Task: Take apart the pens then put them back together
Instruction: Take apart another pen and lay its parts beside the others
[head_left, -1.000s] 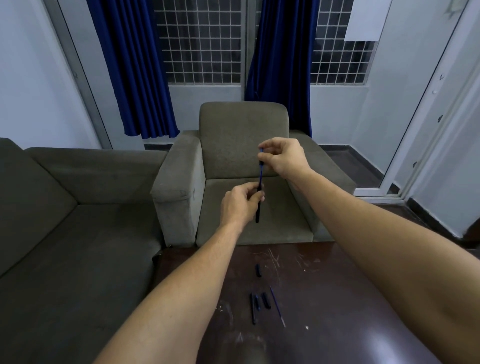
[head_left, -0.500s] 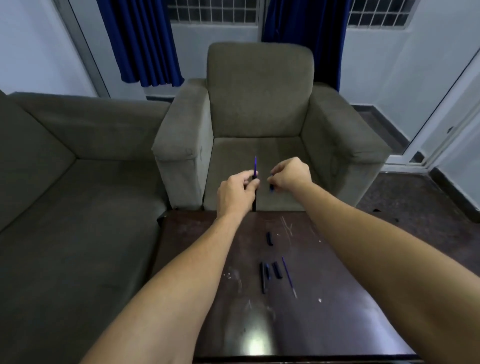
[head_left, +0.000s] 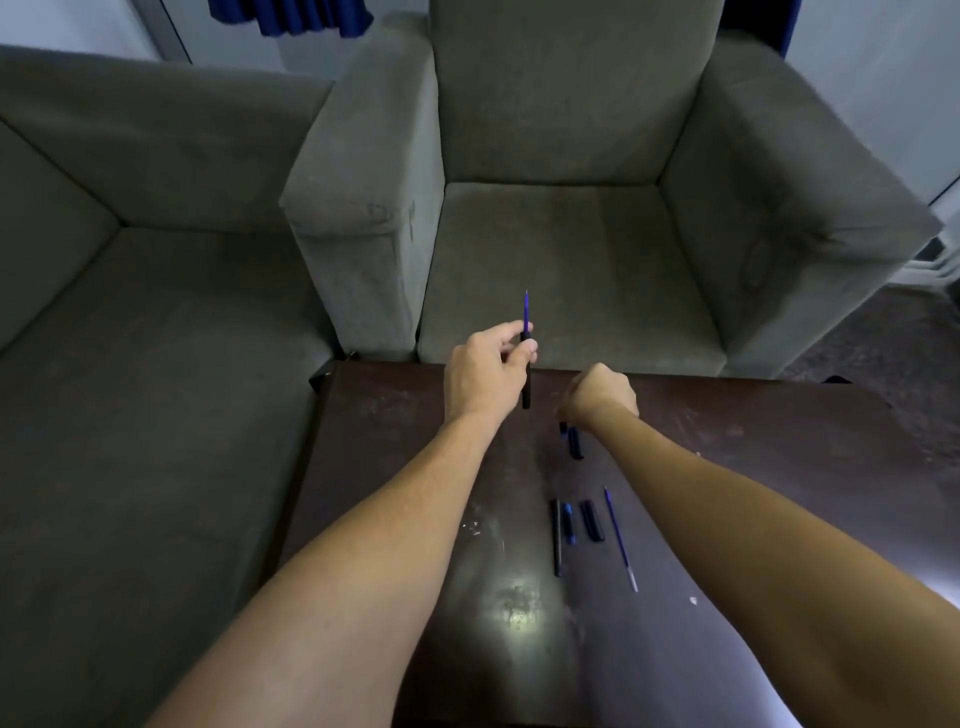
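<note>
Head view looks down on a black pen barrel (head_left: 526, 389), held upright above the far edge of the dark table (head_left: 405, 519). A blue refill (head_left: 527, 312) stands out of the barrel's top. The left hand (head_left: 488, 374) grips this barrel, its thumb and fingers (head_left: 501, 335) curled tight round the upper part.

To the right and a little lower, the right hand (head_left: 602, 397) hangs knuckles-up over the table with its fingers curled downward. Their tips are hidden behind the hand, so I cannot tell whether they pinch anything. Just under it are two small pieces side by side: a short blue bit (head_left: 562, 428) and a dark cap (head_left: 575, 444).

Nearer the person, four loose parts lie in a row, close together:
- one long black tube (head_left: 557, 538)
- one short blue piece (head_left: 570, 525) just beside it
- one short black piece (head_left: 592, 520)
- one loose refill (head_left: 619, 538), blue with a pale tip, at the right end

That makes two long black bodies, two refills and four short pieces.

A grey armchair (head_left: 571, 208) stands beyond the table, and a grey sofa (head_left: 130, 312) to the left.
</note>
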